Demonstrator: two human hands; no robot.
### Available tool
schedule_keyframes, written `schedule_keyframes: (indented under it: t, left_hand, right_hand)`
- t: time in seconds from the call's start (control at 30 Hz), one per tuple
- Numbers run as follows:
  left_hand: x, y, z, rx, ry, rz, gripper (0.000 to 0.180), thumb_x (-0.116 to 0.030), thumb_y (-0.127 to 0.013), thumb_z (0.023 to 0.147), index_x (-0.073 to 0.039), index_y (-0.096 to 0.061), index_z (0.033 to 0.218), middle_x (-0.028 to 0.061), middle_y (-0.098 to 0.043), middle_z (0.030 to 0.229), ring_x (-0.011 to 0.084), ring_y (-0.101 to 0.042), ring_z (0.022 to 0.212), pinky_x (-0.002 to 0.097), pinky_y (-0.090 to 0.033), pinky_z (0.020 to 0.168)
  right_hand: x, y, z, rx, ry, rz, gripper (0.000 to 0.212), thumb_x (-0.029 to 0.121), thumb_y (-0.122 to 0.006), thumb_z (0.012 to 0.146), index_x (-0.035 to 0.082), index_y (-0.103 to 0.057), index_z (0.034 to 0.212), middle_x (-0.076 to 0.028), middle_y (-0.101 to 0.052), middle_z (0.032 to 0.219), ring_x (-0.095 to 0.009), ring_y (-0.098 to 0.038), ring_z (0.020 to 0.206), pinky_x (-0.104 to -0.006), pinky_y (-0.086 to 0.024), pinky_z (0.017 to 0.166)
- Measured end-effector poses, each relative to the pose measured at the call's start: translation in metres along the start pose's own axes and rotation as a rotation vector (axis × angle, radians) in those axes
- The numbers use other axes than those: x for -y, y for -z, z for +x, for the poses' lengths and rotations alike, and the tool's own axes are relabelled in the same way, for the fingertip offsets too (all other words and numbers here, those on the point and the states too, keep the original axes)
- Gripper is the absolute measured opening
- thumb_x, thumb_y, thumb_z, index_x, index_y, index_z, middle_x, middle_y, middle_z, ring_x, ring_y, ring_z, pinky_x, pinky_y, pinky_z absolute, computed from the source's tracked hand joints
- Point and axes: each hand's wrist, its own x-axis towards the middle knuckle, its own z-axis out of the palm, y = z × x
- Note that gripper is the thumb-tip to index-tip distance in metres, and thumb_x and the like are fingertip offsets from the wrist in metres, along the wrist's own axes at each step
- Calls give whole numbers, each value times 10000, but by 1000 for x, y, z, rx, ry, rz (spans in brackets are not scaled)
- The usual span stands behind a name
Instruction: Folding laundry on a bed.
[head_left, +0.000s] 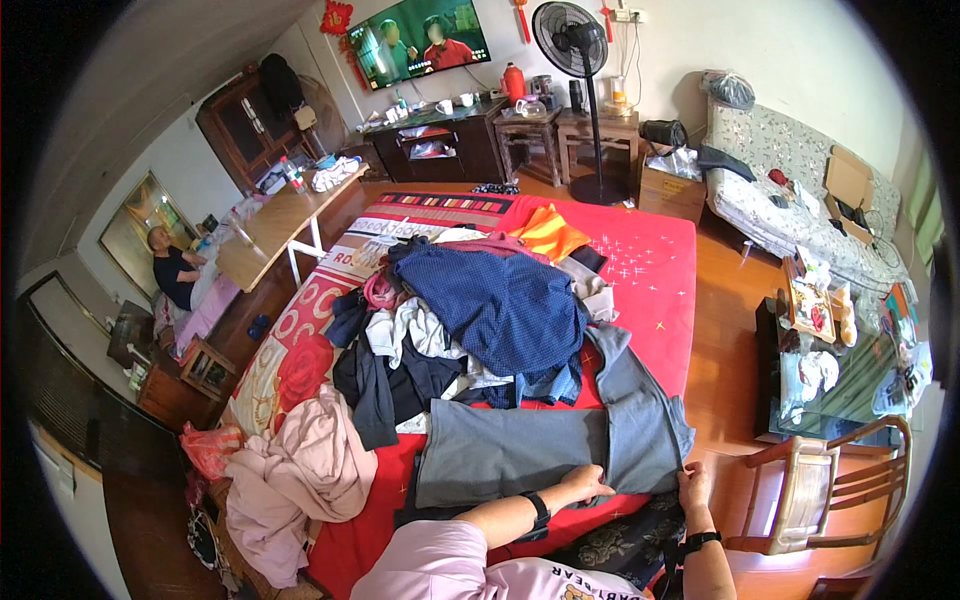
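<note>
A pair of grey trousers (520,455) lies spread over the near side of a red bed cover (650,290), one leg pointing left and the other reaching away from me. My left hand (583,484) is closed on the near edge of the cloth, close to where the legs meet. At the right corner, my right hand (694,486) pinches the trousers between thumb and fingers. Just beyond them rises a heap of clothes, with a dark blue dotted garment (490,305) on top and a white piece (410,330) at its left.
A pink blanket (300,465) is bunched at the near left. To the right stand a wooden chair (800,490) and a cluttered glass table (850,370). A standing fan (590,100) is beyond the bed. Another person (175,270) sits at the far left.
</note>
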Motion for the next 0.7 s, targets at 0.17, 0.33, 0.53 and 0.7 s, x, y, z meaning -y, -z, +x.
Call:
schedule_keyframes:
  t: [0.17, 0.33, 0.53, 0.7]
  left_hand:
    - [1, -2, -4, -6, -13, -14, 399, -363, -754, 751, -35, -528, 742, 90, -575, 539, 185, -572, 437, 340, -436, 424]
    - [4, -9, -2, 30, 20, -36, 443, -396, -770, 724, -23, -540, 784, 108, -600, 592, 190, -587, 463, 349, -453, 441]
    - [25, -14, 4, -114, -213, 215, 599, -315, -785, 639, 22, -522, 1059, 254, -626, 969, 392, -607, 907, 446, -483, 785]
    - [2, 21, -5, 147, -121, 379, 461, -359, -777, 684, 21, -548, 808, 168, -606, 630, 255, -626, 573, 408, -477, 525]
  right_hand:
    - [-8, -2, -2, 8, 14, 6, 217, 130, -675, 759, 25, -591, 929, -184, -642, 779, -351, -627, 786, -427, -491, 725]
    - [-11, 3, -10, 10, 21, -34, 170, 145, -651, 774, 33, -603, 892, -191, -646, 795, -361, -622, 799, -429, -490, 737]
    - [-15, -8, 9, -76, 224, -134, 208, 227, -562, 837, 40, -615, 910, -227, -628, 887, -399, -597, 867, -473, -479, 769]
    - [-2, -1, 2, -2, 36, -80, 209, 178, -628, 789, 64, -592, 961, -188, -648, 832, -367, -616, 839, -430, -490, 757]
